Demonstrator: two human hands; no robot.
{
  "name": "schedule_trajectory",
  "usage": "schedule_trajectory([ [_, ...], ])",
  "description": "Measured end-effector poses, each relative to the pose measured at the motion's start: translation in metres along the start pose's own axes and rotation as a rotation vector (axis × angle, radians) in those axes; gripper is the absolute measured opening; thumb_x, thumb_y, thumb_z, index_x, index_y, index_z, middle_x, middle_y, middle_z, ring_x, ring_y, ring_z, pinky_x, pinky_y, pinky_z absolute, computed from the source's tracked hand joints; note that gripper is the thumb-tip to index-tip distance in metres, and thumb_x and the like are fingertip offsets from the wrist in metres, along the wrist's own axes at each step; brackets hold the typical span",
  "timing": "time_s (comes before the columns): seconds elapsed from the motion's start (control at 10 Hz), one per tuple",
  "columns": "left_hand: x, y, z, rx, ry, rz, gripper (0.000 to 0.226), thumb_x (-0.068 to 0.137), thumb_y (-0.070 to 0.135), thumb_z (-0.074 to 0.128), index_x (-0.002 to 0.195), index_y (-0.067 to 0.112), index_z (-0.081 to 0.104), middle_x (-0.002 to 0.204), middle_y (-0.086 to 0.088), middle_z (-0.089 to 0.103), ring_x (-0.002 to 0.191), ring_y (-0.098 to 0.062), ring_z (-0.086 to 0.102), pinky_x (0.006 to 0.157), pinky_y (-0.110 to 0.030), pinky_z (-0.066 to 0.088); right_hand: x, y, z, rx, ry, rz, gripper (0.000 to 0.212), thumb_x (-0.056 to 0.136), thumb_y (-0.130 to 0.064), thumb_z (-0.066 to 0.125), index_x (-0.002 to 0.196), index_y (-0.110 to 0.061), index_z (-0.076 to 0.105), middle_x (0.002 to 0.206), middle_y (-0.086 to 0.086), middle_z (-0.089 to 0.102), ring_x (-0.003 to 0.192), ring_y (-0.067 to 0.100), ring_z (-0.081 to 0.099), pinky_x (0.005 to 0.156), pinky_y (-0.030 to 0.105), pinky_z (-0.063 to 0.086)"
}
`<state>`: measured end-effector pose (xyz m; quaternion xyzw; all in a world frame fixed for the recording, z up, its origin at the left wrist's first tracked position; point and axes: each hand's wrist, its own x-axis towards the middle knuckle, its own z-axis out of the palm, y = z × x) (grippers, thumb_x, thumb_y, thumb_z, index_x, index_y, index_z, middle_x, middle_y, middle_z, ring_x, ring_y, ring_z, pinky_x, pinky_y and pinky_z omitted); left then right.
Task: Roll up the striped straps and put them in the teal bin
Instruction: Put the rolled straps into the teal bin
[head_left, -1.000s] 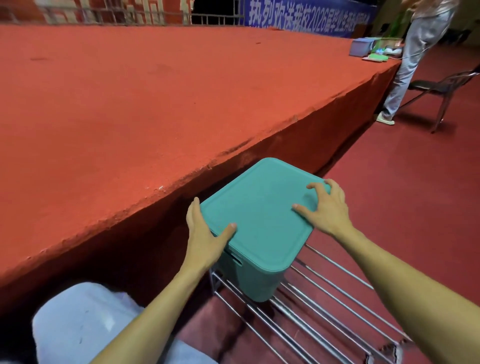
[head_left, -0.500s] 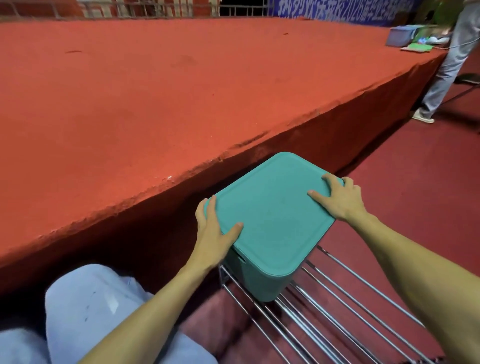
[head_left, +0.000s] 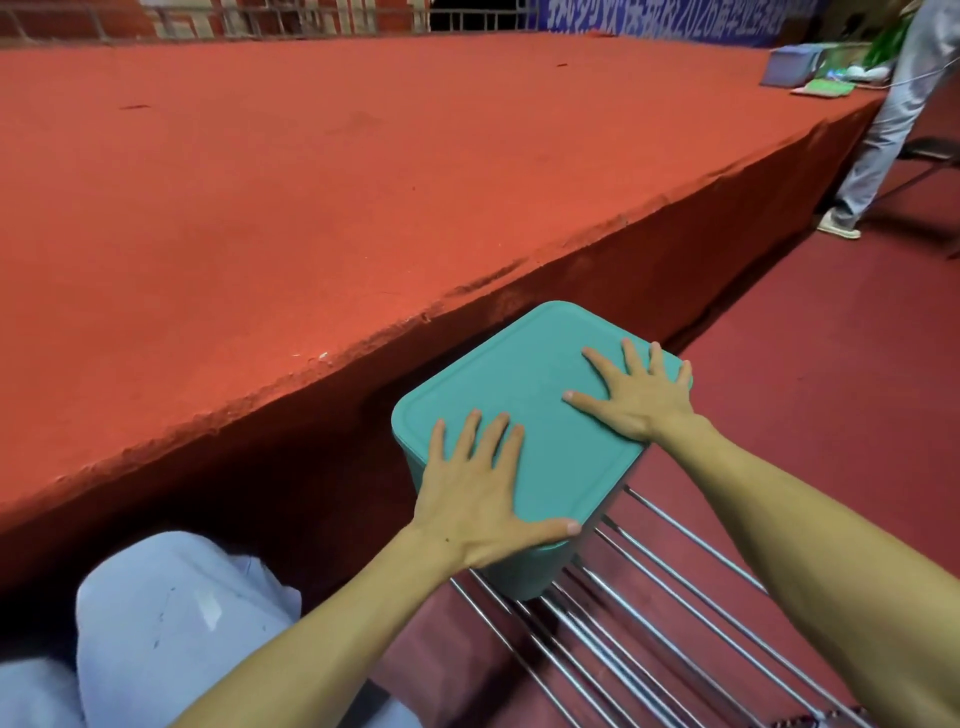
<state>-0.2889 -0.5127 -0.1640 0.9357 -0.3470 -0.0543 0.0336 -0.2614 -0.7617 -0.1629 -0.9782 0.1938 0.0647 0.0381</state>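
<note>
A teal bin (head_left: 524, 395) with its flat lid on stands on a metal wire rack (head_left: 649, 613), close against the side of a red stage. My left hand (head_left: 478, 488) lies flat on the near left part of the lid, fingers spread. My right hand (head_left: 636, 395) lies flat on the far right part of the lid, fingers spread too. No striped straps are in view; the bin's inside is hidden by the lid.
The wide red stage (head_left: 311, 182) fills the left and far side. A person (head_left: 878, 135) stands at its far right corner beside a chair (head_left: 930, 156), with a blue box (head_left: 789, 65) and green items there. My knee in pale trousers (head_left: 171, 618) is at the lower left.
Both hands have moved from gripping the lid's edges to lying flat on top of the lid. The view has shifted slightly left and closer.
</note>
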Motion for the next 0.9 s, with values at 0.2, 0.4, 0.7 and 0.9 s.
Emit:
schedule_trajectory([
  [0.2,0.003,0.001,-0.002,0.013,-0.047,-0.004,0.134,0.055,0.101,0.009,0.158,0.016,0.002,0.167,0.0,-0.002,0.153,-0.027,-0.01,0.119,-0.06,-0.006,0.006,-0.005,-0.005,-0.008,0.004,0.018,0.087,0.075,-0.093,0.024,0.151,-0.053,0.009,0.167,0.002,0.0,0.151,0.039,-0.004,0.114,0.071,0.001],
  [0.4,-0.001,-0.001,-0.003,0.031,-0.09,-0.002,0.137,0.049,0.098,-0.001,0.158,0.014,-0.002,0.167,-0.002,-0.007,0.152,-0.028,-0.013,0.114,-0.068,-0.008,0.037,-0.053,-0.013,-0.013,0.047,-0.128,0.089,0.074,-0.095,0.023,0.152,-0.055,0.007,0.166,-0.007,-0.01,0.151,0.039,-0.012,0.112,0.073,-0.005],
  [0.7,0.003,0.0,-0.007,0.007,-0.115,0.002,0.138,0.047,0.097,-0.002,0.158,0.014,-0.003,0.167,-0.002,-0.006,0.152,-0.03,-0.013,0.113,-0.069,-0.009,0.047,-0.056,-0.009,-0.018,-0.024,-0.08,0.089,0.07,-0.097,0.017,0.149,-0.06,-0.003,0.167,-0.005,-0.006,0.151,0.039,-0.012,0.113,0.072,-0.005],
  [0.9,-0.006,-0.016,-0.026,-0.161,-0.102,0.018,0.101,0.084,0.083,0.032,0.157,0.016,0.013,0.166,0.0,0.003,0.153,-0.024,-0.002,0.121,-0.056,0.0,0.03,-0.077,-0.021,0.027,0.125,-0.209,0.076,0.087,-0.081,0.029,0.153,-0.044,0.022,0.166,-0.002,0.01,0.151,0.034,0.009,0.115,0.067,0.011],
])
